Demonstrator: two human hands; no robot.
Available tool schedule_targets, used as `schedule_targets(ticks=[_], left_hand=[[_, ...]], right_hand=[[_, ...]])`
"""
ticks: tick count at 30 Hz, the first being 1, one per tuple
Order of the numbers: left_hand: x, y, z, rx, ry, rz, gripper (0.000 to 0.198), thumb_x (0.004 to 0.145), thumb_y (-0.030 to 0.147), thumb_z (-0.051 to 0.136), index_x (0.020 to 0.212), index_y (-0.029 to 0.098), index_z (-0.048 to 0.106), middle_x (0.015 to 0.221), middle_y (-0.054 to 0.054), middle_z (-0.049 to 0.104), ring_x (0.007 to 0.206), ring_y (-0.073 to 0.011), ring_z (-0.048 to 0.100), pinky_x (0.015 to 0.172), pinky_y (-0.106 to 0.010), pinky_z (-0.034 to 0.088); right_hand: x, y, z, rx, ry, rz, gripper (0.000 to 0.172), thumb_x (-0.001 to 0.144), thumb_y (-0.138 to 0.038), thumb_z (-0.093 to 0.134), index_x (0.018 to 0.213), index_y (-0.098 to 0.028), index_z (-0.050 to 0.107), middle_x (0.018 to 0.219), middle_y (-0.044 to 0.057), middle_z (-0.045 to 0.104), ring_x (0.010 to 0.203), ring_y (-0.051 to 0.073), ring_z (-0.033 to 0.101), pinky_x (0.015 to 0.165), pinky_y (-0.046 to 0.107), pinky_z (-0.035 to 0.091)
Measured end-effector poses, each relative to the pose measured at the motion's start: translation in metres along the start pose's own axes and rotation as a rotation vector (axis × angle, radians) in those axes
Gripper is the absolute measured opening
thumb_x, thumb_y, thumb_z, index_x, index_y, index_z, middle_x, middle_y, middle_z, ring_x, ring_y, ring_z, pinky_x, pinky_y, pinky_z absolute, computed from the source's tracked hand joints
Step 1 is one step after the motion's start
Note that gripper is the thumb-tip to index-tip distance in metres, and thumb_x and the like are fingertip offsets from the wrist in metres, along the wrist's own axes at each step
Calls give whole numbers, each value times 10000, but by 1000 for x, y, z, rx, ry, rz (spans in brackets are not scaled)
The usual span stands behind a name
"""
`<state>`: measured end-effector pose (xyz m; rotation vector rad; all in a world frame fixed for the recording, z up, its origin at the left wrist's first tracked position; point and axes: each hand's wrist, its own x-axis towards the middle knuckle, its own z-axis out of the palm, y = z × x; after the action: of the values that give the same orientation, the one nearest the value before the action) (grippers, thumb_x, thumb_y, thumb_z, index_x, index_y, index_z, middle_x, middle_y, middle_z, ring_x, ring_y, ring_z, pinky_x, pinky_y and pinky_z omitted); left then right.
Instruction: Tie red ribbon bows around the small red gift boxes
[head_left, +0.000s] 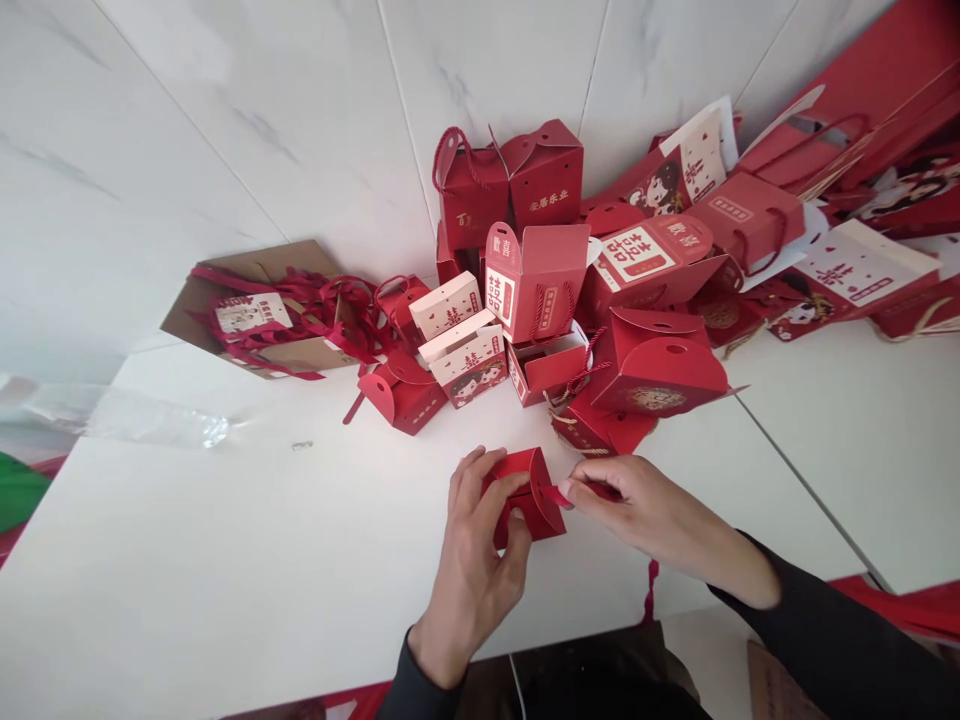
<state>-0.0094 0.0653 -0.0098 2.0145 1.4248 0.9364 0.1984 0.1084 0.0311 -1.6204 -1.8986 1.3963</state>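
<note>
Two sleeves (814,622) lead to a left hand (474,550), fingers spread, holding one box (546,520), and a right hand (645,500) pinching one ribbon (554,495).

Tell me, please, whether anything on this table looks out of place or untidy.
The red ribbons look untidy: tangled, with ends spilling over the rim of the cardboard box. A scrap, too small to identify, lies by itself on the white table.

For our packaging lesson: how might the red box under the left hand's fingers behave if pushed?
The red box would likely slide rather than roll, given its flat sides. Its thin, folded card suggests it is fairly light and could dent if squeezed hard.
</note>
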Motion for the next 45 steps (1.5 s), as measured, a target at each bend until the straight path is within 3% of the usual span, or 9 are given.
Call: schedule_targets(ticks=[7,14,17,20,23,26,29,32,45], left_hand=[[3,3,2,-48,16,-60,276,968,132,523,1190,253,633,1354,-103,543,1372,-278,424,1112,-520,450],[7,7,7,-152,87,-223,145,992,257,550,905,225,661,1197,-108,609,1283,-268,525,1043,-470,479],[7,12,3,-234,122,-261,158,1017,285,503,932,227,623,1219,-113,622,1349,-268,496,1074,-475,452],[5,17,-5,-341,124,-282,162,1033,315,477,956,236,596,1316,-105,613,1419,-268,449,1118,-481,417],[0,20,-8,-380,140,-299,165,1040,322,465,984,248,601,1416,-91,559,1404,-263,474,1106,-470,436],[-9,15,-4,-230,202,-265,152,994,299,553,1138,261,581,1418,-117,519,1378,-285,477,1077,-492,455],[-19,8,3,-77,265,-263,382,920,286,656,1277,259,523,1221,-117,581,1162,-268,575,932,-447,528],[-24,7,7,-207,300,-373,301,960,308,610,1247,261,532,1046,-60,618,921,-187,615,817,-357,552],[-28,12,6,-437,309,-482,313,955,393,632,1225,241,581,1055,-66,643,938,-180,635,830,-315,561]], right_hand=[[7,2,2,-16,-28,-69,398,999,-406,463,657,-203,475,630,-48,363,564,112,359,510,262,270],[7,5,7,-36,-29,-93,410,1029,-453,457,725,-204,575,650,-40,485,571,125,443,540,270,345],[3,0,9,-65,125,-188,306,1039,-460,467,1079,-223,655,1008,46,664,904,211,625,786,328,495],[1,-8,12,-137,222,-369,330,1050,-408,477,1325,-254,575,1354,109,565,1317,283,477,1086,461,416],[4,-16,15,-134,71,-443,180,1042,-343,517,1111,-254,657,1278,92,590,1294,264,494,1117,464,405],[8,-18,18,-78,40,-431,143,1031,-313,538,970,-241,645,1171,73,632,1195,242,563,1084,446,440],[10,-16,21,-97,72,-402,166,1035,-334,528,955,-238,638,1201,78,623,1226,258,548,1146,507,376],[11,-14,25,-159,68,-402,172,1028,-301,521,925,-222,634,1267,101,585,1288,281,498,1140,532,380],[23,-16,38,-182,50,-445,174,966,-213,577,796,-210,613,1291,133,585,1317,308,501,1086,526,473]])
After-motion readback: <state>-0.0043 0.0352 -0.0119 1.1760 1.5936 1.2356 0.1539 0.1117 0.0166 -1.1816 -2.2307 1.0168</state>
